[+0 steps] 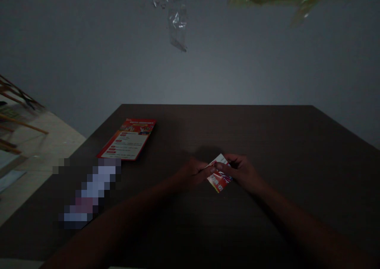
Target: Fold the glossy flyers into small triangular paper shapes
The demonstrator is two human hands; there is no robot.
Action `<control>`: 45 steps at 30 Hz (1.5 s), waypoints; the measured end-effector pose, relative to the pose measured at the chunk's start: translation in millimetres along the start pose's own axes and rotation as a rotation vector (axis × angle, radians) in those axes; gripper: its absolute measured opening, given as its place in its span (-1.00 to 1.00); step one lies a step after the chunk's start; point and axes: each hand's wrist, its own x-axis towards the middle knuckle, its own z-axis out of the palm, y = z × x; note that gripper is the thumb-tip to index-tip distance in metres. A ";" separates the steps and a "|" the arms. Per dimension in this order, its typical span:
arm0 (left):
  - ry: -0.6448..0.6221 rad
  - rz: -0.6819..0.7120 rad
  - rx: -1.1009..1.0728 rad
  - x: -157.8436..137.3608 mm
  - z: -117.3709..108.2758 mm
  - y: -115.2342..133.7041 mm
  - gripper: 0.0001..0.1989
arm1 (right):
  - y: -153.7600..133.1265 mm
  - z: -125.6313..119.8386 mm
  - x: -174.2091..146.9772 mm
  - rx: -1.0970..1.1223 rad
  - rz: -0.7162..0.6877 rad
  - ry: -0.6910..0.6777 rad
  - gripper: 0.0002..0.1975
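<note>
A small printed card or leaflet (219,182), white with red and orange, is held tilted above the middle of the table. My left hand (192,172) grips its left edge, thumb lying across the front. From the other side, my right hand (242,172) pinches it, and the two thumbs nearly meet near its centre. The fingers behind the card are hidden. Whether it is a single sheet or folded, I cannot tell in the dim light.
On the left of the dark table (267,134) lies a red and white printed leaflet (127,142). Nearer is a pixelated, blurred-out object (92,190). A grey wall (237,63) stands behind, with clear plastic (177,27) hanging on it. Wooden furniture legs (20,122) are at far left.
</note>
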 end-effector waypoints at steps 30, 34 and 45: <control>-0.017 -0.009 0.050 0.8 0.1 2.6 -0.55 | 0.2 -6.0 -3.8 -0.418 -0.165 0.073 -0.70; 0.039 -0.040 0.074 1.2 -0.5 0.2 -0.55 | -0.1 -8.0 -3.6 -0.515 -0.217 0.102 -0.72; 0.054 -0.022 0.054 2.3 1.0 -0.8 -0.54 | -0.6 -3.1 -2.2 -0.324 -0.150 0.197 -0.71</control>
